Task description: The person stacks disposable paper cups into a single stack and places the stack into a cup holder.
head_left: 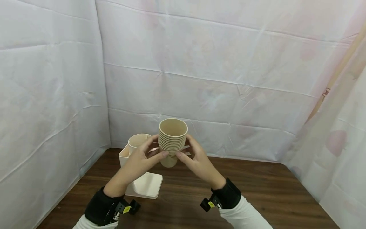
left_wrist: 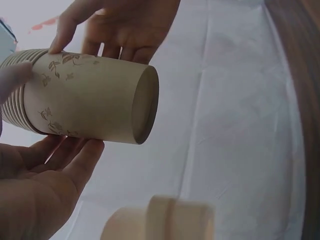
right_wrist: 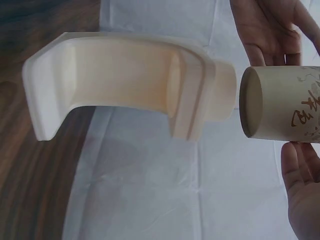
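Observation:
A nested stack of beige paper cups [head_left: 172,140] stands upright in the air above the table, mouth up. My left hand [head_left: 144,159] holds it from the left, and my right hand [head_left: 198,160] grips the opposite side, thumbs toward me on the cup wall. Brown leaf prints mark the stack [left_wrist: 90,97] in the left wrist view, where several rims lie close together. A cream plastic stand [right_wrist: 120,75] with a flat base and a round holder on top is behind my left hand, partly hidden by it. Its round top [head_left: 138,141] sits left of the stack.
The stand's base [head_left: 148,186] rests on a dark wooden table [head_left: 183,203]. White patterned cloth [head_left: 206,79] hangs behind the table and along both sides. A wooden pole [head_left: 337,73] slants down at the right.

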### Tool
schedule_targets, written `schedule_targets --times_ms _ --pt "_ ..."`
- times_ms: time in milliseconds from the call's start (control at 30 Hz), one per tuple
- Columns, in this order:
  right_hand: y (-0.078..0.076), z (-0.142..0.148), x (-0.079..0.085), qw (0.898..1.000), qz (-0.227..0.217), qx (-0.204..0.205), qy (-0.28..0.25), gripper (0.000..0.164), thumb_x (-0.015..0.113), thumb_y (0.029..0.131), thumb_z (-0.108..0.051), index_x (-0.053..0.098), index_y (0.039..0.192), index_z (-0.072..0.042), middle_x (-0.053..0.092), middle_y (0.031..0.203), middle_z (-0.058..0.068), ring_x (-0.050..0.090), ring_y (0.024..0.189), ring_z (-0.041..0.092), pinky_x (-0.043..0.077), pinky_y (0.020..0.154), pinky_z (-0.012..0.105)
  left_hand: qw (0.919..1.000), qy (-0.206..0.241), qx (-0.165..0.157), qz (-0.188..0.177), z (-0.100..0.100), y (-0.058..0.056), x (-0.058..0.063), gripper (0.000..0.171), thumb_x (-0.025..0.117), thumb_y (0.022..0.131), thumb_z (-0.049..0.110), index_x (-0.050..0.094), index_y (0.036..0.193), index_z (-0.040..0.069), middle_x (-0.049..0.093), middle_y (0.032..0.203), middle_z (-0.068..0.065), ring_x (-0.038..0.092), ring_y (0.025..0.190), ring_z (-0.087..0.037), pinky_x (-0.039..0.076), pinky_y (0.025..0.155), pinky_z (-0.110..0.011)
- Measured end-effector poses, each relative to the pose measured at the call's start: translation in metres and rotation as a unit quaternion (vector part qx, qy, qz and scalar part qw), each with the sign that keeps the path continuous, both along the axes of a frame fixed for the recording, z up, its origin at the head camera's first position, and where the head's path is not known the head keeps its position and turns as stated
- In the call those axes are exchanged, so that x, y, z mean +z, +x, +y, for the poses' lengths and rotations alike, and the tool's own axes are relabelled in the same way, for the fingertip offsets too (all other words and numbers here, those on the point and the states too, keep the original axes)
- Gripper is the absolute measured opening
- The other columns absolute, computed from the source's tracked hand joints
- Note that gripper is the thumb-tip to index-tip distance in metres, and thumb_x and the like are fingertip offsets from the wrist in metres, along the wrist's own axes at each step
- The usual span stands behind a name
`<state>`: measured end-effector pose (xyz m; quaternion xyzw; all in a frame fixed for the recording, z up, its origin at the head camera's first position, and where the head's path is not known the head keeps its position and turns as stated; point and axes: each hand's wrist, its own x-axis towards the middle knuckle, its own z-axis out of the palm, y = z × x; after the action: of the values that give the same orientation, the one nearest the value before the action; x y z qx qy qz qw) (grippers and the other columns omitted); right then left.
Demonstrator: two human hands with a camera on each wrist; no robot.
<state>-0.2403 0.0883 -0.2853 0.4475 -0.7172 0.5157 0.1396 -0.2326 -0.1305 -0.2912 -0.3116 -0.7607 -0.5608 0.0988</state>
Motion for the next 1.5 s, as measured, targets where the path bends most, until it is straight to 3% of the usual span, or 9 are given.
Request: schedule_targets --times_ms 200,367,733,1000,1267,1500 --pt "-0.009 -0.016 0.016 0.999 0.026 -0.017 0.006 0.060 0.056 0.092 -0.011 0.027 0.145 -0.009 0.048 0.128 0.010 0.048 0.109 0.020 0.050 0.085 0.046 0.9995 -0.003 0.010 0.029 -0.013 -0.004 0.016 0.056 0.062 0.090 0.024 0.036 0.140 0.021 0.043 0.138 -0.007 0.044 0.122 -0.020 0.045 0.096 -0.043" --pt "-0.017 -0.029 0.029 0.999 0.039 -0.020 0.018 0.059 0.056 0.093 -0.012 0.027 0.145 -0.011 0.048 0.128 0.009 0.047 0.110 0.019 0.050 0.085 0.045 0.9983 -0.015 0.046 0.033 -0.028 -0.010 0.027 0.058 0.062 0.090 0.028 0.033 0.141 0.026 0.045 0.136 -0.006 0.047 0.119 -0.019 0.047 0.095 -0.046" --pt "-0.039 -0.058 0.050 0.997 0.068 -0.023 0.034 0.059 0.058 0.092 -0.013 0.031 0.144 -0.009 0.052 0.124 0.011 0.050 0.107 0.017 0.050 0.084 0.042 0.9953 -0.007 0.090 0.036 -0.054 -0.024 0.042 0.056 0.061 0.090 0.031 0.035 0.140 0.026 0.046 0.133 -0.003 0.046 0.119 -0.018 0.043 0.097 -0.051" --pt "-0.082 -0.076 0.027 0.991 0.093 -0.039 0.092 0.061 0.060 0.091 -0.032 0.030 0.144 -0.022 0.054 0.123 0.002 0.051 0.104 0.008 0.052 0.081 0.035 0.9938 0.003 0.111 -0.001 -0.071 -0.033 0.028 0.058 0.061 0.090 0.033 0.034 0.141 0.028 0.043 0.135 -0.003 0.045 0.119 -0.020 0.041 0.098 -0.055" --pt "-0.094 -0.084 0.009 0.992 0.062 -0.041 0.104 0.057 0.058 0.091 -0.040 0.033 0.141 -0.027 0.054 0.121 -0.003 0.049 0.106 0.006 0.051 0.083 0.041 0.9919 -0.008 0.124 -0.026 -0.080 -0.045 0.008 0.058 0.062 0.089 0.037 0.035 0.139 0.030 0.044 0.133 0.000 0.046 0.118 -0.018 0.039 0.099 -0.052" --pt "-0.096 -0.090 -0.003 0.994 0.022 -0.029 0.101 0.053 0.053 0.092 -0.046 0.034 0.139 -0.031 0.055 0.120 -0.006 0.047 0.110 0.005 0.048 0.088 0.049 0.9906 -0.025 0.131 -0.031 -0.088 -0.048 -0.005 0.062 0.062 0.088 0.039 0.034 0.142 0.024 0.046 0.133 -0.004 0.046 0.118 -0.019 0.041 0.099 -0.052"
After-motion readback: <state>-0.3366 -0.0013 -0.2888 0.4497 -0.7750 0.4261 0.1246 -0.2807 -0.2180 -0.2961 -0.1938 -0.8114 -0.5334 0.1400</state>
